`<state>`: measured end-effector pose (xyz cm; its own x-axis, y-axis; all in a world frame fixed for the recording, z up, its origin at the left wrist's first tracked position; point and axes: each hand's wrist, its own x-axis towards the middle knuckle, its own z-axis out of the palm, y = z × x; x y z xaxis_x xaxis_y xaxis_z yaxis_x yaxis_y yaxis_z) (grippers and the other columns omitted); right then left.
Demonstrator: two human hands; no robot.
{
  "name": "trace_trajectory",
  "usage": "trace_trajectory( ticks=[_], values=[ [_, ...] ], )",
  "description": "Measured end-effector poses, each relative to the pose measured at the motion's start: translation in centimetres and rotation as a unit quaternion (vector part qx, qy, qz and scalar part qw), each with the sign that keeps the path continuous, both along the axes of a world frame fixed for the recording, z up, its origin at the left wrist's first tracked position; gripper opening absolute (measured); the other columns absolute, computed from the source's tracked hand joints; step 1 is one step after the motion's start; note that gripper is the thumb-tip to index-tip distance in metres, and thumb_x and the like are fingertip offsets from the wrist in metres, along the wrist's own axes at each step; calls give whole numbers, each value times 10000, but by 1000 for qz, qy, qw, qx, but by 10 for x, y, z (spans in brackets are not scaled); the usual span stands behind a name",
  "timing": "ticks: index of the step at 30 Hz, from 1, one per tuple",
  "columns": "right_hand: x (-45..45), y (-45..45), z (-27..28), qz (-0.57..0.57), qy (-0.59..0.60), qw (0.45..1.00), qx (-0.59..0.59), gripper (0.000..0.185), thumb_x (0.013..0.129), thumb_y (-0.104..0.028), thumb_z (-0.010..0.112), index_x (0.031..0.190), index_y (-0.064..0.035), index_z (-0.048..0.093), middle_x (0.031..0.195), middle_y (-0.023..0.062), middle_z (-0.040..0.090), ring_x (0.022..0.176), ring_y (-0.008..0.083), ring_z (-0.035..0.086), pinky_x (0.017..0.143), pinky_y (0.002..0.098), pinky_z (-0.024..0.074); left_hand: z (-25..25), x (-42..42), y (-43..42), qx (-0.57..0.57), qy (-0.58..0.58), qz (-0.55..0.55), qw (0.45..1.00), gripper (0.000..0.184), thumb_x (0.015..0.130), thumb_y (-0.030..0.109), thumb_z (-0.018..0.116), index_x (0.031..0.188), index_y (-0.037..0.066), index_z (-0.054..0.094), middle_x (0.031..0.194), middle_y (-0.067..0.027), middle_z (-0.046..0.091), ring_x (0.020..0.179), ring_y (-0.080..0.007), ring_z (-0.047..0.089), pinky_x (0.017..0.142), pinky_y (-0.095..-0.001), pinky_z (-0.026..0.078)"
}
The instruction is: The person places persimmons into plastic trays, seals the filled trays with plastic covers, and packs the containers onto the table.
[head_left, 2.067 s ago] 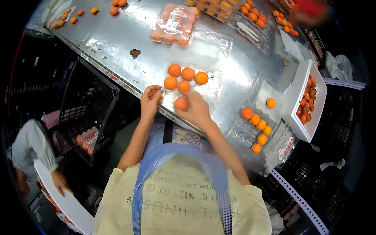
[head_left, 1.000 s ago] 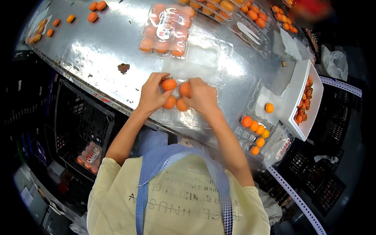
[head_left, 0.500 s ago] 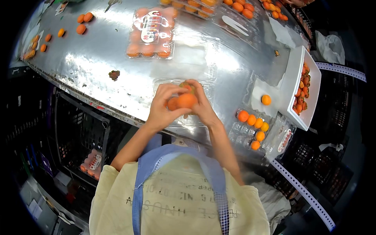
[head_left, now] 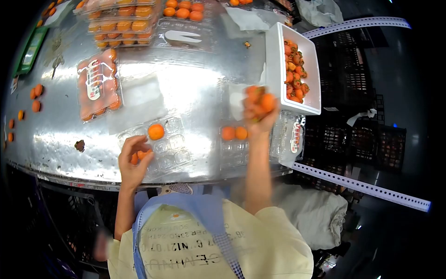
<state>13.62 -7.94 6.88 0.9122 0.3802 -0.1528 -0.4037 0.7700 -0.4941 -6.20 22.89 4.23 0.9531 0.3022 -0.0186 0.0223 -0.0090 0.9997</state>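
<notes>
My left hand [head_left: 134,160] is closed around persimmons [head_left: 141,155] over the left side of a clear plastic tray [head_left: 175,158]. One orange persimmon [head_left: 156,131] sits in a cup of that tray, just beyond my fingertips. To the right, my right hand [head_left: 265,123] is raised and smeared by motion, gripping a cluster of persimmons [head_left: 258,103]; their exact number is blurred. Below it, a second clear tray [head_left: 232,156] holds persimmons [head_left: 234,133] in its upper row, partly hidden by my forearm.
A white foam box [head_left: 275,69] of persimmons stands at the right. A labelled pack [head_left: 98,86] lies at the left, with stacked packs [head_left: 121,28] behind it. Loose persimmons [head_left: 36,106] are near the left edge. A brown calyx scrap [head_left: 80,145] lies on the metal table [head_left: 51,158].
My view has turned right. My hands have parted: the left stays by the tray, while the right has swung toward the foam box with persimmons. One persimmon now sits in the left tray.
</notes>
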Motion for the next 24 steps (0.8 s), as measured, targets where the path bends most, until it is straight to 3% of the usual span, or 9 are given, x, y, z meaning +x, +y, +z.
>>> trace_trajectory(
  ticks=[3, 5, 9, 10, 11, 15, 18, 20, 24],
  values=[
    [68, -91, 27, -230, -21, 963, -140, 549, 868, -504, 456, 1135, -25, 463, 1047, 149, 554, 793, 196, 588, 583, 263, 516, -9, -8, 11, -19, 49, 65, 996, 238, 797, -26, 604, 1031, 9, 578, 894, -34, 593, 819, -103, 567, 762, -228, 448],
    [104, -139, 36, -319, -40, 901, -292, 610, 878, -523, 439, 1184, 3, 413, 1205, 200, 446, 1049, 366, 504, 869, 496, 486, -16, -14, 21, -17, 63, 86, 994, 174, 827, -8, 589, 1000, 13, 593, 895, -30, 603, 828, -95, 572, 763, -228, 450],
    [122, -195, 33, -360, 72, 791, -490, 661, 857, -424, 543, 1380, -133, 262, 1381, 189, 255, 1168, 377, 408, 924, 619, 367, -37, -24, 34, -15, 70, 137, 988, 155, 846, 18, 588, 1000, 10, 595, 902, -27, 606, 820, -97, 577, 750, -230, 463],
    [120, -197, 30, -324, 34, 804, -498, 709, 835, -350, 599, 1414, -204, 215, 1401, 178, 246, 1188, 375, 397, 945, 615, 341, -35, -25, 33, -22, 73, 150, 986, 154, 851, 17, 581, 1004, 8, 593, 908, -31, 607, 818, -100, 581, 751, -234, 469],
    [120, -200, 14, -316, -50, 807, -496, 710, 852, -272, 593, 1420, -140, 189, 1374, 174, 312, 1165, 350, 445, 933, 542, 407, -38, -28, 34, -27, 74, 155, 985, 150, 856, 20, 579, 1005, 3, 588, 925, -34, 608, 825, -99, 582, 747, -234, 474],
    [51, -65, 5, -237, -135, 791, -548, 399, 866, -92, 559, 1244, -11, 460, 1268, 130, 454, 1033, 244, 568, 805, 315, 523, -38, -31, 36, -64, 60, 201, 976, 159, 854, 30, 593, 1010, 3, 584, 942, -43, 615, 853, -103, 589, 747, -228, 486],
    [1, 18, -26, -28, -201, 772, -603, 308, 845, -127, 604, 1124, -1, 569, 1099, 95, 581, 954, 184, 591, 767, 298, 512, -41, -38, 37, -43, 61, 207, 976, 171, 851, 42, 597, 1018, 6, 590, 913, -31, 611, 819, -85, 579, 736, -216, 474],
    [-34, 66, -43, 108, -296, 696, -645, 322, 813, -159, 648, 1105, -33, 595, 1053, 78, 618, 860, 153, 594, 726, 288, 494, -40, -42, 36, -15, 75, 205, 976, 183, 836, 42, 606, 1017, 16, 596, 902, -29, 606, 798, -79, 565, 718, -212, 459],
    [-74, 143, -45, 203, -437, 601, -638, 382, 745, -178, 691, 1095, -53, 596, 1041, 107, 598, 912, 239, 574, 787, 338, 481, -43, -53, 37, 93, 112, 157, 977, 263, 771, 36, 647, 1029, 43, 598, 918, -51, 596, 768, -133, 546, 691, -252, 451]
  ],
)
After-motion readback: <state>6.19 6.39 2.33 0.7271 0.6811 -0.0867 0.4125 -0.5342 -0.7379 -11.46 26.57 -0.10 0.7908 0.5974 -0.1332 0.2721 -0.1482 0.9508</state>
